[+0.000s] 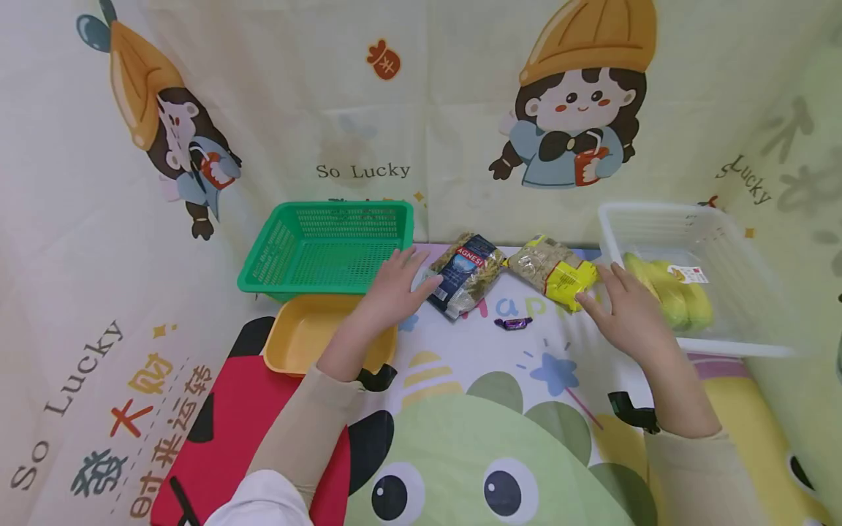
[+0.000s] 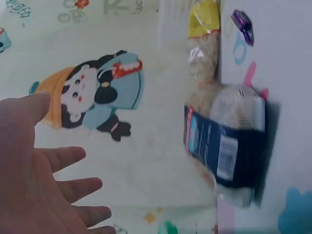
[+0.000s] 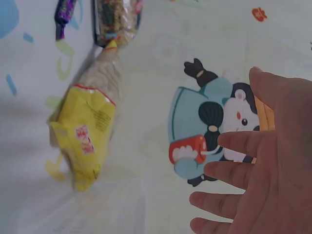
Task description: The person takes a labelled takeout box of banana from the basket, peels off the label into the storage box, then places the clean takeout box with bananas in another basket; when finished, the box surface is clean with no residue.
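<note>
My left hand (image 1: pixel 390 290) is spread with straight fingers and holds nothing. It hovers left of a bag of pasta (image 1: pixel 465 274) with a dark blue label reading AGNESI. On the right, my right hand (image 1: pixel 628 310) is also spread, with nothing in it. Its fingers are nearest to a clear and yellow bag of grains or flakes (image 1: pixel 555 272), whose exact contents I cannot tell. A small purple wrapped candy (image 1: pixel 513 324) lies between the hands, in front of the two bags. Both wrist views show the fingers apart from the bags.
A green perforated basket (image 1: pixel 325 285) stands at the back left, with a yellow-orange tray (image 1: pixel 289 356) before it. At the right, a white translucent basket (image 1: pixel 730 343) holds yellow bananas or similar fruit (image 1: pixel 677 299) with a label. A patterned cloth wall (image 1: pixel 460 204) rises behind.
</note>
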Available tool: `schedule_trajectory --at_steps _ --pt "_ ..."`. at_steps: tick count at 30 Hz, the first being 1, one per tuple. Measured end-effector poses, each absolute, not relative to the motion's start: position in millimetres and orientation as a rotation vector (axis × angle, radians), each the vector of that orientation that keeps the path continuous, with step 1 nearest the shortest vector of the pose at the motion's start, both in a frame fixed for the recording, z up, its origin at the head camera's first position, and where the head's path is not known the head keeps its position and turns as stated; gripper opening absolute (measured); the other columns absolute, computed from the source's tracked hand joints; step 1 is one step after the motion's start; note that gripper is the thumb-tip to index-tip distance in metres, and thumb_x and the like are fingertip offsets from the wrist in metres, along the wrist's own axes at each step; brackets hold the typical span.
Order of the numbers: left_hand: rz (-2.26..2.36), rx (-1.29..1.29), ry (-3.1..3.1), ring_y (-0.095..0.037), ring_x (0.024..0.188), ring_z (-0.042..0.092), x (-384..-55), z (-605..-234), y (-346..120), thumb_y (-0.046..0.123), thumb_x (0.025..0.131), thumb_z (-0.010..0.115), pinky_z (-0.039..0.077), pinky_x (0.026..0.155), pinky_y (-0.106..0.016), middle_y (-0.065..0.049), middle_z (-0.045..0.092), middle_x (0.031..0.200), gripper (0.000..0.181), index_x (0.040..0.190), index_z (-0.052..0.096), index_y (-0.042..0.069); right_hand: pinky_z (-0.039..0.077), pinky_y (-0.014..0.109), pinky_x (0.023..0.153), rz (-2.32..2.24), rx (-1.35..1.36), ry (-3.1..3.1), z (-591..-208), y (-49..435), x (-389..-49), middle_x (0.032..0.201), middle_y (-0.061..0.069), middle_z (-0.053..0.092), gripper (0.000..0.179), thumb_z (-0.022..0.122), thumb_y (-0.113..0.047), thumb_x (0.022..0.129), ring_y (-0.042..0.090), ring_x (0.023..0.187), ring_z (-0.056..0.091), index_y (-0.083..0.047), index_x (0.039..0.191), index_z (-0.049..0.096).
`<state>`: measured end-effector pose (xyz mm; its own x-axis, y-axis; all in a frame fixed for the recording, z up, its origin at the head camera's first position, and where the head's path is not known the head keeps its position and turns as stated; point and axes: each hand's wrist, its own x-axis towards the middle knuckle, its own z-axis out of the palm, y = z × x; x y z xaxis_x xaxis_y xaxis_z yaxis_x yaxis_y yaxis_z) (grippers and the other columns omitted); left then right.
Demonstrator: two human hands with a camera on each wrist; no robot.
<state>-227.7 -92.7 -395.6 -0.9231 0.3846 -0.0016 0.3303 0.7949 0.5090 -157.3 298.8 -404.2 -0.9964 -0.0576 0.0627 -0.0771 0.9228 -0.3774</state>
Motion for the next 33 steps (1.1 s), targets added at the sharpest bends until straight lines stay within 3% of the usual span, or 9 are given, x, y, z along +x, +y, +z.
schedule_trajectory --at_steps 6,16,20,25,33 --pt "0.927 0.682 2.789 -0.027 0.15 0.026 -245 -390 -52 0.058 0.1 0.042 0.029 0.12 -0.048 -0.008 0.026 0.163 0.069 0.156 0.03 0.02 0.022 0.077 0.105 0.666 0.067 -3.037 -398 312 -158 0.157 0.035 0.018 0.082 0.044 -0.056 0.1 0.06 0.138 0.023 0.0 0.155 0.022" --pt "1.061 0.653 2.604 -0.021 0.149 0.029 -269 -385 20 0.057 0.1 0.042 0.03 0.12 -0.045 0.001 0.03 0.161 0.063 0.155 0.03 0.029 0.016 0.075 0.109 0.898 0.06 -3.02 -387 360 -163 0.157 0.036 0.015 0.077 0.039 -0.049 0.104 0.059 0.141 0.015 0.001 0.157 0.014" --pt "1.115 0.647 2.517 -0.018 0.149 0.03 -270 -384 54 0.057 0.1 0.042 0.032 0.12 -0.043 0.006 0.033 0.16 0.061 0.154 0.033 0.03 0.019 0.078 0.103 0.958 0.013 -3.069 -385 386 -166 0.158 0.036 0.012 0.074 0.034 -0.049 0.104 0.063 0.137 0.018 -0.004 0.159 0.01" --pt "1.239 0.635 2.41 -0.015 0.141 0.042 -272 -387 98 0.053 0.102 0.043 0.039 0.115 -0.037 0.008 0.045 0.153 0.053 0.149 0.042 0.029 0.024 0.08 0.096 0.943 -0.13 -3.127 -388 420 -170 0.155 0.039 0.018 0.076 0.028 -0.056 0.103 0.066 0.132 0.024 -0.009 0.159 0.007" --pt "1.385 0.499 2.278 -0.006 0.125 0.054 -261 -389 163 0.047 0.101 0.048 0.045 0.105 -0.026 0.013 0.059 0.137 0.039 0.135 0.057 0.03 0.021 0.079 0.098 1.028 -0.341 -3.035 -400 464 -172 0.153 0.04 0.018 0.076 0.021 -0.057 0.102 0.066 0.133 0.02 -0.005 0.158 0.013"
